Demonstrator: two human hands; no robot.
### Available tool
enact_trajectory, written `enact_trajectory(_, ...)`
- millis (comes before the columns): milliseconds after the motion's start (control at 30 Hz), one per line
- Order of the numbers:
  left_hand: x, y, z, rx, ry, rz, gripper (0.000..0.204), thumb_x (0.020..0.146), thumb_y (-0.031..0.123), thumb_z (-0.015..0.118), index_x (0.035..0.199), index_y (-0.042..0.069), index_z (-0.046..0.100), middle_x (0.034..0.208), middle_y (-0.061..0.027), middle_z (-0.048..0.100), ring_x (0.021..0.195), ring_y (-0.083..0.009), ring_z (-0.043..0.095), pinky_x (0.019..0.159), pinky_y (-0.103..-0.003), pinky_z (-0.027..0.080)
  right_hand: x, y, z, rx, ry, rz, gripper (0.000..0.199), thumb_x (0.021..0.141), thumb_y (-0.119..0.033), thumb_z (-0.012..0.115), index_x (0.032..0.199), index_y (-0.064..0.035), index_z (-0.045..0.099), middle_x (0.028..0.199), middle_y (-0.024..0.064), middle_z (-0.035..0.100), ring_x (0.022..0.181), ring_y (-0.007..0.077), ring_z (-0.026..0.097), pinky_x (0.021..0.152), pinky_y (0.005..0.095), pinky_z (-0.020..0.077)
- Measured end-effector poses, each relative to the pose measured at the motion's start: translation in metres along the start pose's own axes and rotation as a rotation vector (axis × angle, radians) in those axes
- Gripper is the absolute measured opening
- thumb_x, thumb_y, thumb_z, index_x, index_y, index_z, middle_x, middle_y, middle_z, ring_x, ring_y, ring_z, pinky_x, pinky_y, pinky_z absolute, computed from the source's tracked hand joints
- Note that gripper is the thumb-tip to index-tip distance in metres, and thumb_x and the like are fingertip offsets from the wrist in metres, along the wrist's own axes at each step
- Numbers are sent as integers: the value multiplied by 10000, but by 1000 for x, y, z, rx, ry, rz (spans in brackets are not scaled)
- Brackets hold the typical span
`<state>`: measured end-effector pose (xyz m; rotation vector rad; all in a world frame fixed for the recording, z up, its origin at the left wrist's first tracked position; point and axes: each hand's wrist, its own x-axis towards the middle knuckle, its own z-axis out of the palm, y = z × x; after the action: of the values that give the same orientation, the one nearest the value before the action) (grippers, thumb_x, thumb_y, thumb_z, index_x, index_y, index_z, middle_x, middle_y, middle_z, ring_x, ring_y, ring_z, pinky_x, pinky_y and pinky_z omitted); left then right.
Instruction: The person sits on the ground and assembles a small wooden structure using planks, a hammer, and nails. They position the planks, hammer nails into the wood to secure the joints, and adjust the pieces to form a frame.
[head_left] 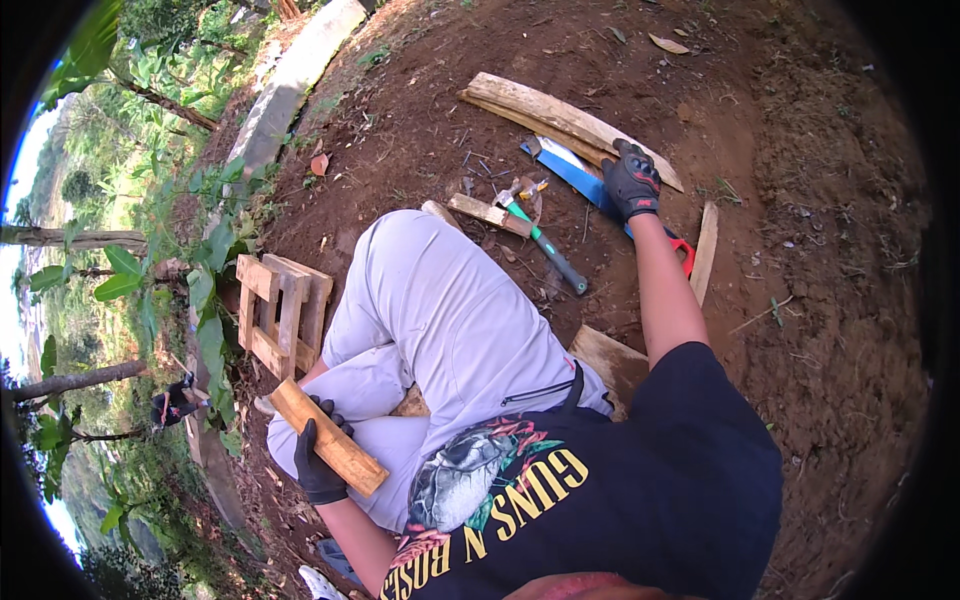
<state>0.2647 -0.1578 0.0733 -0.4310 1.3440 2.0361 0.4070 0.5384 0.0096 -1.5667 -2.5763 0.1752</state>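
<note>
My left hand [321, 455], in a dark work glove, is closed around a short piece of wood [330, 437] held slantwise above my lap. Reaching out to the right, my gloved right hand [634, 181] has its fingers curled over the near edge of a long wooden plank [572, 122] on the ground; its fingertips are partly hidden. A handsaw with a blue blade [572, 177] and a red handle [684, 256] lies beside the plank, its middle covered by this hand and wrist. Next to the saw is a hammer [545, 245] with a green and black handle.
A small slatted wooden frame [283, 310] stands left of my knee. Loose nails [484, 166] and a short wood block [490, 214] lie near the hammer. Another wood strip [705, 252] is by the saw handle. A concrete edge [285, 100] borders plants at left; a person [175, 402] is beyond.
</note>
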Motion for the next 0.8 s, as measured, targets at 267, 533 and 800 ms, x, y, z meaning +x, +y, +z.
enact_trajectory(267,-2,1,18,-29,20,5,588,988,260,734,1495,65,509,1276,-139,687,1026,-256,683,914,-422,586,81,39,14,-100,-176,-142,578,980,-519,697,1435,-163,667,1467,165,658,1379,362,607,1149,492,486)
enact_trajectory(533,-3,2,17,-28,37,12,585,987,263,735,1490,65,512,1287,-137,686,1026,-259,682,916,-425,583,105,38,-13,-183,163,33,590,966,-508,681,1372,-80,689,1322,232,716,1274,371,666,1084,500,524)
enact_trajectory(800,3,0,17,37,53,2,612,993,280,731,1515,66,495,1318,-134,671,1051,-261,673,944,-436,570,35,47,95,1,62,-181,641,1035,-498,584,1568,-147,536,1558,154,584,1447,334,541,1229,497,389)
